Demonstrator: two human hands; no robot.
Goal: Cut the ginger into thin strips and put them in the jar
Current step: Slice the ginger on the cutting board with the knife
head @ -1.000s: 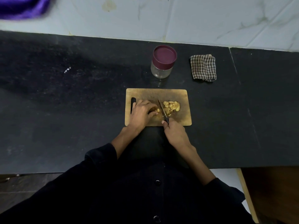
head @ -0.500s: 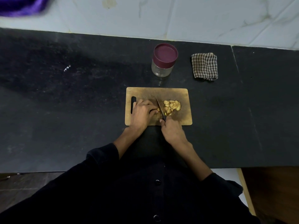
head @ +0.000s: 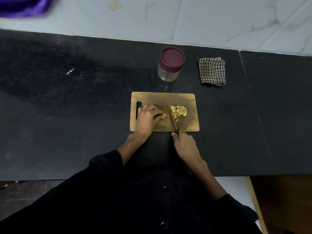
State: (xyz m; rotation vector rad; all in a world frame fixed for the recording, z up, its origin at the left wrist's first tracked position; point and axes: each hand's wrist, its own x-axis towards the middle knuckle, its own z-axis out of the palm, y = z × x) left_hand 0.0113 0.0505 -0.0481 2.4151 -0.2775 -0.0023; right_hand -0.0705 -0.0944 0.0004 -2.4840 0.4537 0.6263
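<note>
— How far along are you, from the head view?

— Partway, I'd say. A pile (head: 179,112) of cut ginger lies on the right half of the board (head: 189,102), just right of my knife (head: 173,119). The bits look more like chunks or slices than thin strips, though they are too small to tell for sure. The jar (head: 170,65) stands beyond the board on the counter (head: 84,115), apart from it, with its maroon lid on. I can't see any ginger through the glass. So, as I judge it, more cutting is left, then the lid comes off and everything goes in.

— And your left hand (head: 147,119)?

— It rests on the board's left half, beside the handle slot. My fingers (head: 159,115) are curled, tips pointing toward the blade and pressing down on a small yellowish piece (head: 163,115), most likely the last uncut ginger. Most of it is hidden under my fingertips.

— The right hand (head: 184,144)?

— It sits at the board's near edge, fingers wrapped tight round the knife's dark handle. The blade runs away from me across the board, between my left fingertips and the pile. Whether the edge touches the wood I can't tell.

— Anything else about?

— A folded checked cloth (head: 212,71) lies right of the jar.
</note>
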